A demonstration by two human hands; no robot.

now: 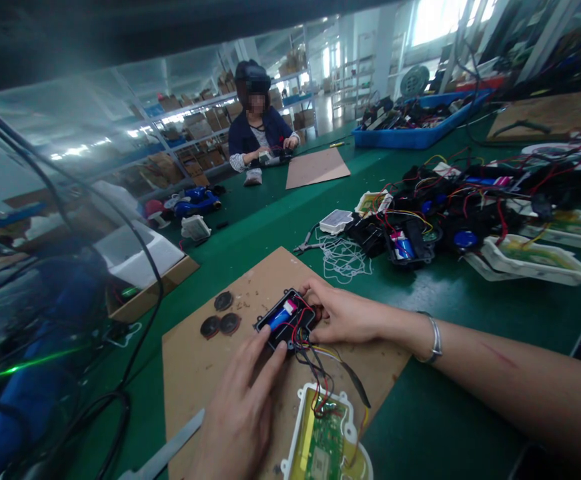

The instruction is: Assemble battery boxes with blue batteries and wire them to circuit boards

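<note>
A small black plastic housing [271,339] lies open-side up over the cardboard sheet, with a blue battery cell [281,316] and red and black wires inside it. My right hand [343,310] grips the housing's right end between thumb and fingers. At its near left edge, my left hand [243,393] holds it with thumb and index fingertips. Wires run from the housing to a white-framed cover with a green circuit board [323,450], which lies nearest to me. Left of the housing are several round black speakers [224,301]. A metal blade-like strip [173,443] lies beside my left hand.
Cardboard [185,360] covers part of the green table [250,227]. To the right is a pile of wired housings [410,243], with pliers [307,244] and tangled white cord [345,259] beside it. A blue bin [400,138] and a co-worker [260,133] are farther back. Black cables [140,353] hang at left.
</note>
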